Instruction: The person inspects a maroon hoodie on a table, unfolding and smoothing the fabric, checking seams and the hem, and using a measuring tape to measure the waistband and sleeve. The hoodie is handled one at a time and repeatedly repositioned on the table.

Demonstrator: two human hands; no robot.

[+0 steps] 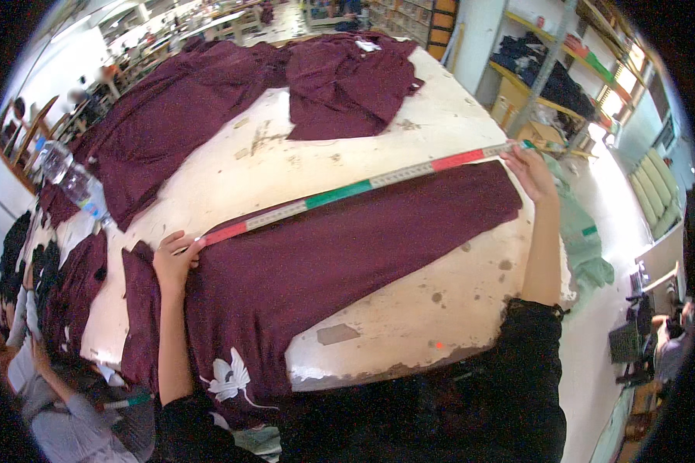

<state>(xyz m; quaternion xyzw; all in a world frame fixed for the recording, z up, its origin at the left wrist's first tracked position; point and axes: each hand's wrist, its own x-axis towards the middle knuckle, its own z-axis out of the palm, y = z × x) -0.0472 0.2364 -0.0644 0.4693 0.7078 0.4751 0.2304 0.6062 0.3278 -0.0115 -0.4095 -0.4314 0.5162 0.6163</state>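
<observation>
A tape measure (338, 193) with red, white and green sections is stretched taut between my two hands, along the far edge of a maroon garment (286, 278). My left hand (175, 261) pinches the tape's red left end at the garment's upper left. At the right end, beside the garment's narrow edge, my right hand (530, 171) grips the tape. The garment lies spread on a pale, worn table (409, 316) and drapes over its near edge, where a white flower motif (230, 376) shows.
More maroon garments (185, 100) are heaped at the far side and left. A clear plastic bottle (76, 184) lies at the left. Pale green cloth (583, 224) hangs at the right edge, near shelves (544, 92) with dark fabric. Another person's arm (54, 370) is at lower left.
</observation>
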